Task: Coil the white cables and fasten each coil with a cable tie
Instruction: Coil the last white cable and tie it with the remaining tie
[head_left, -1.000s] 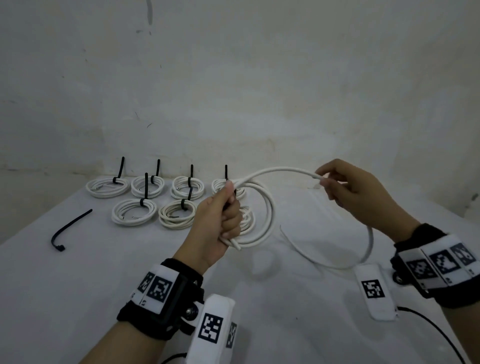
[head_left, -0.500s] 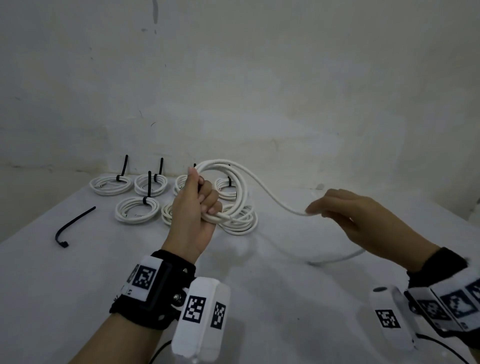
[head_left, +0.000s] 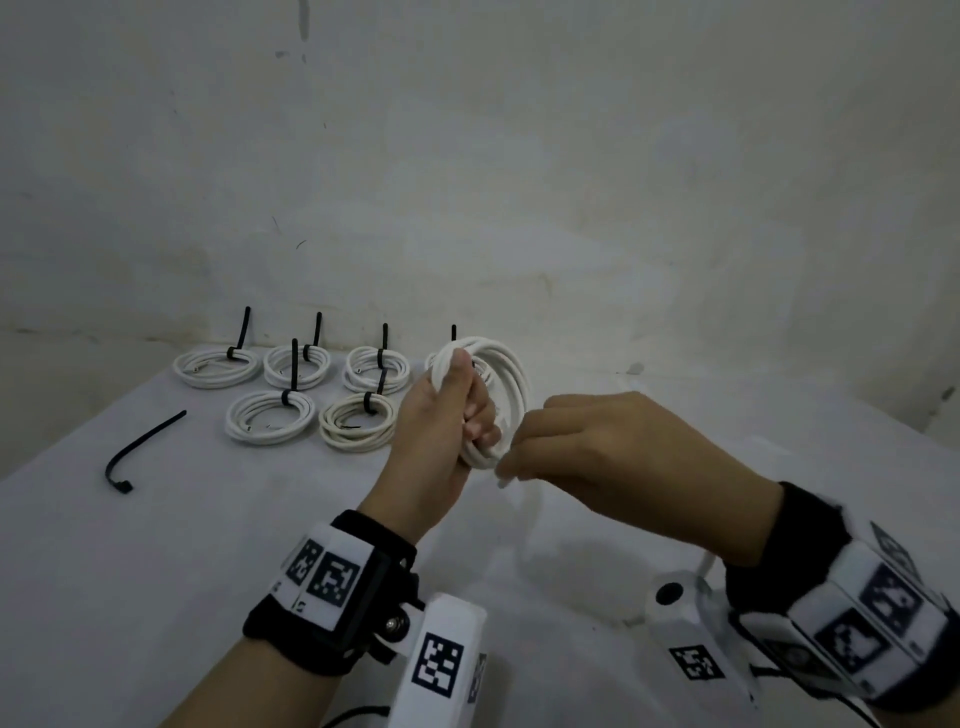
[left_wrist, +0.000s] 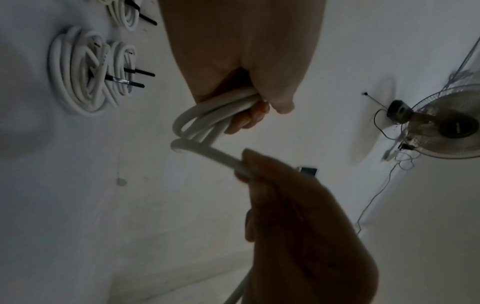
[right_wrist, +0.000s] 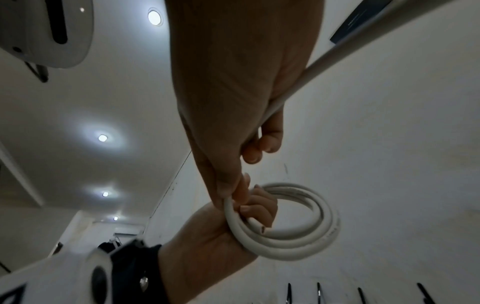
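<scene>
My left hand (head_left: 457, 410) grips a coil of white cable (head_left: 506, 374) held upright above the table; the loops also show in the right wrist view as the coil (right_wrist: 306, 232), with one cut end poking out by the fingers. My right hand (head_left: 524, 452) pinches the cable's loose tail (left_wrist: 218, 156) right beside the left fist; the tail (right_wrist: 337, 53) runs back past the right palm. A loose black cable tie (head_left: 143, 449) lies on the table at the left.
Several tied white coils (head_left: 270, 415) with upright black tie ends sit in two rows near the wall (head_left: 467, 182) at the table's back left. The white table (head_left: 208, 545) spreads below my hands. A fan (left_wrist: 446, 123) hangs on the wall to the side.
The right hand swept in from the right with the cable's tail and now meets the left fist; the long slack arc is gone into the coil. The left hand moved slightly right.
</scene>
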